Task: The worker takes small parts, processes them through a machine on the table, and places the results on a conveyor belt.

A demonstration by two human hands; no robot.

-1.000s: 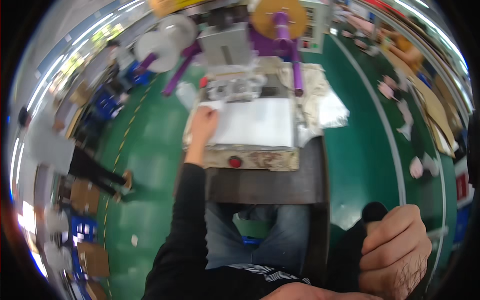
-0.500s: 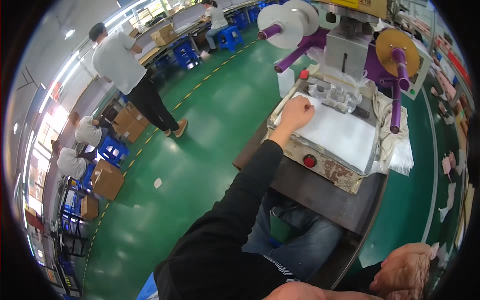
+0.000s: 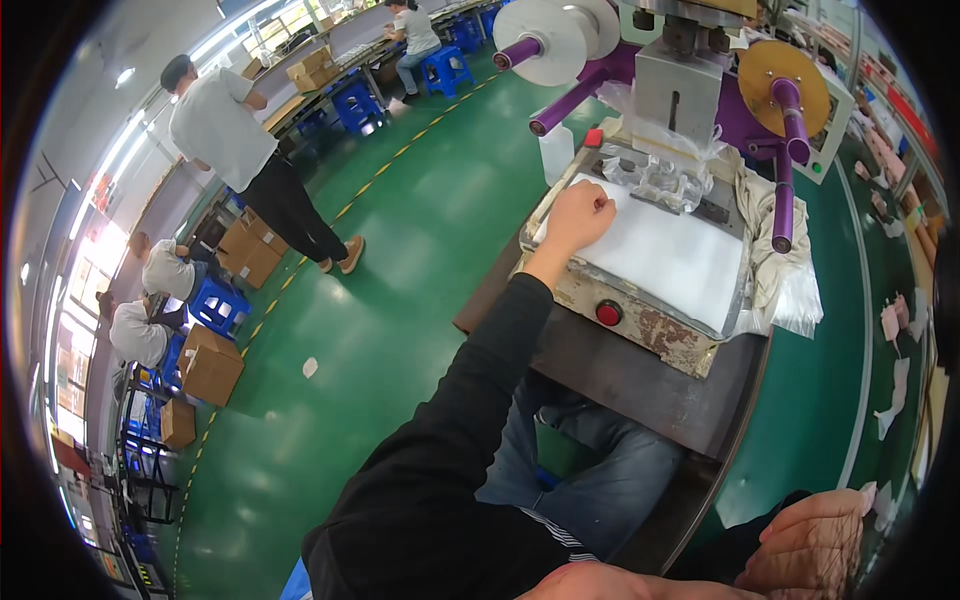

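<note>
My left hand [image 3: 580,217] is closed in a loose fist over the left part of a white sheet [image 3: 660,262] on the press bed. Its thumb and forefinger curl close together; anything inside the fingers is hidden. Just beyond that hand lies crumpled clear plastic film [image 3: 655,182], below the metal press head [image 3: 678,95]. At the lower right corner my right hand [image 3: 808,545] is raised close to the camera with its fingers bent. A small pale pinkish bit shows at its tip, and I cannot tell whether it is held.
A red button [image 3: 609,312] sits on the worn front of the press base. Purple rods [image 3: 784,200] and reels [image 3: 545,42] jut out above the bed. A white bottle [image 3: 557,155] and cloth [image 3: 765,215] flank it. A person [image 3: 225,130] stands left; cartons [image 3: 210,365] and blue stools line the aisle.
The whole view has shifted slightly. My left hand stays at nearly the same place on the sheet, turned a little so a gap at the thumb shows. My right hand remains at the lower right.
</note>
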